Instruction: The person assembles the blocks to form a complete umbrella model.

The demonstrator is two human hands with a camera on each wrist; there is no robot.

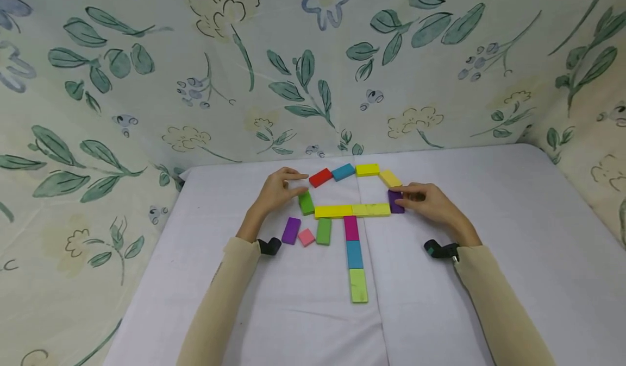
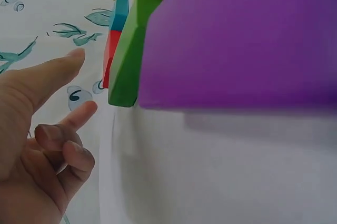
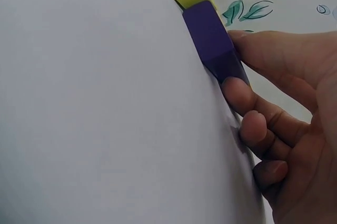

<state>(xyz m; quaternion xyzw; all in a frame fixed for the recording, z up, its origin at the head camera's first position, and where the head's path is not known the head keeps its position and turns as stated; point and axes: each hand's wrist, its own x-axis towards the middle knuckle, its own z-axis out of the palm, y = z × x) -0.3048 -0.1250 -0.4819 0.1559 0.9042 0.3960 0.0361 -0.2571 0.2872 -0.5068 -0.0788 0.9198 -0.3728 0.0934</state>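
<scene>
My right hand [image 1: 424,200] pinches a dark purple block [image 3: 213,37] between thumb and fingers, at the right end of a row of coloured wooden blocks. That block stands against the end of a yellow block [image 1: 371,210]. My left hand [image 1: 279,192] holds nothing; its thumb and index finger are apart, beside a green block [image 1: 306,203] and a red block [image 1: 320,177]. A blue block [image 1: 344,172], a yellow block [image 1: 367,170] and a tilted yellow block [image 1: 390,178] continue the arch between the hands. In the left wrist view, a purple block [image 2: 237,39] fills the foreground.
Under the straight yellow row runs a column of magenta [image 1: 351,228], blue [image 1: 354,254] and lime green [image 1: 358,285] blocks. Left of it lie a green block [image 1: 324,231], a pink block [image 1: 306,238] and the purple one. White cloth [image 1: 303,322] covers the table; floral fabric [image 1: 313,73] hangs behind.
</scene>
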